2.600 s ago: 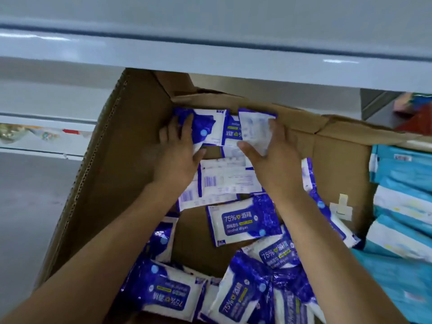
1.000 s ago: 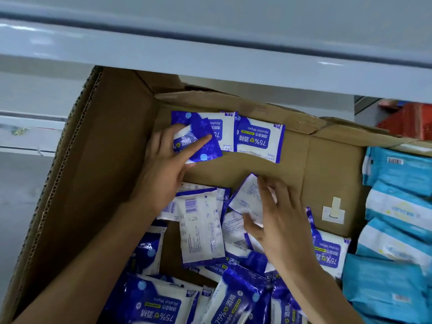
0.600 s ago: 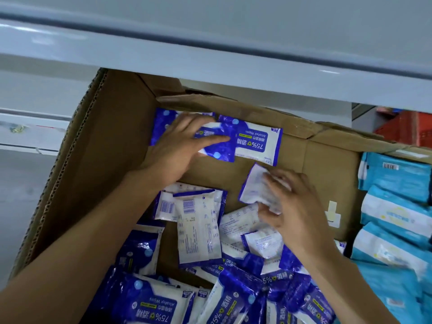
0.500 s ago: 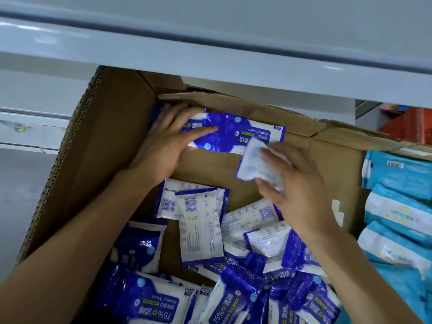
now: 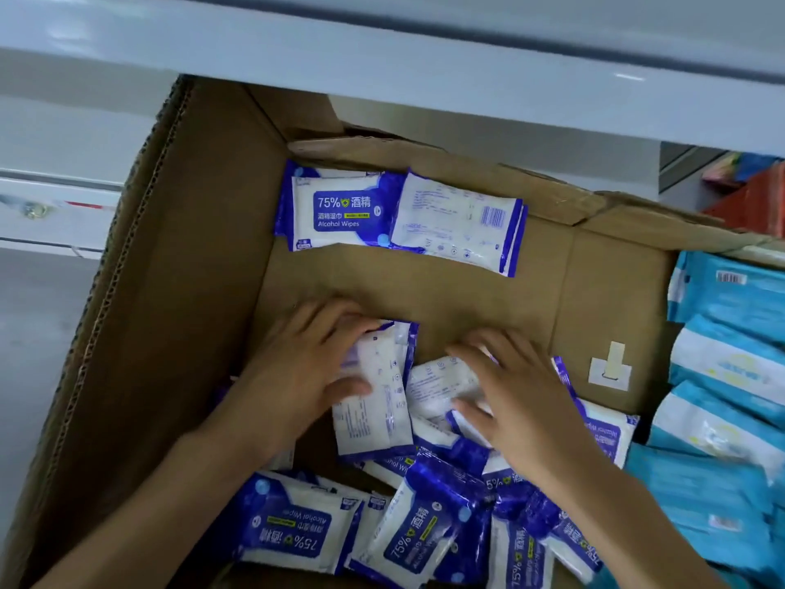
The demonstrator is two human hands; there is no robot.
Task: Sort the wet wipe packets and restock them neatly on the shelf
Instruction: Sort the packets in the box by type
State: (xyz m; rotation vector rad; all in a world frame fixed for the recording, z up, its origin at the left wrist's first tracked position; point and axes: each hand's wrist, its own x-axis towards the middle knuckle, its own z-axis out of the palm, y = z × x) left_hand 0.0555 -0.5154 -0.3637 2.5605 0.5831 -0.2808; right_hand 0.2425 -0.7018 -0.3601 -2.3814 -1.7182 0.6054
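We work under the grey shelf (image 5: 382, 48), inside the big carton (image 5: 170, 333), whose left wall stands tall beside our arms. To the right, outside the carton, lie the teal packs (image 5: 730, 376), well apart from our job.

Against the far wall of the carton sits the row (image 5: 399, 218): two or more blue-and-white packets side by side, the left one face up, the right one barcode side up and overlapping it. Near us lies the loose pile (image 5: 424, 525), packets heaped at all angles, some face down, some upside down.

Our left hand (image 5: 297, 376) lies on a white-backed packet (image 5: 374, 401) at the top of the pile, fingers curling over its upper edge and thumb across its side, so we judge it gripped. Our right hand (image 5: 509, 401) is spread over a second packet (image 5: 437, 384) just beside it, thumb tucked at its lower edge; whether it grips or only presses, we cannot tell.

What may go wrong:
- The film looks slick, so a packet lifted by one edge could slip back into the pile.
- The row already mixes faces; adding these unturned would leave it untidy.
- Setting packets down carelessly could knock the overlapping row askew.
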